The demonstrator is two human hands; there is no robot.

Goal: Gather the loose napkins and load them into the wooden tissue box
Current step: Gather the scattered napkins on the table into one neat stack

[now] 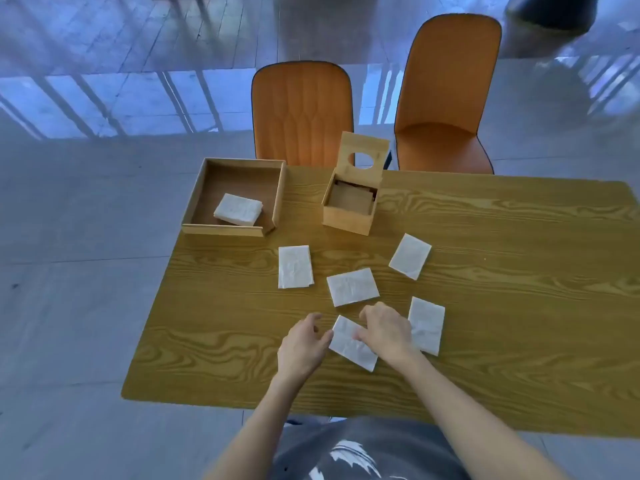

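Several white folded napkins lie loose on the wooden table [485, 306]. The nearest napkin [351, 344] lies between my hands. My right hand [386, 329] rests on its right part with fingers curled over it. My left hand [304, 344] touches its left edge with the thumb, fingers apart. Other napkins lie at the middle [352, 286], the left [295, 267], the far right [410, 256] and just right of my right hand [427, 325]. The wooden tissue box [349, 213] stands at the back with its holed lid [363, 154] tipped up.
A shallow wooden tray [277, 199] at the back left holds a stack of napkins [238, 209]. Two orange chairs [303, 112] [446, 98] stand behind the table's far edge. The table's near edge runs just in front of my body.
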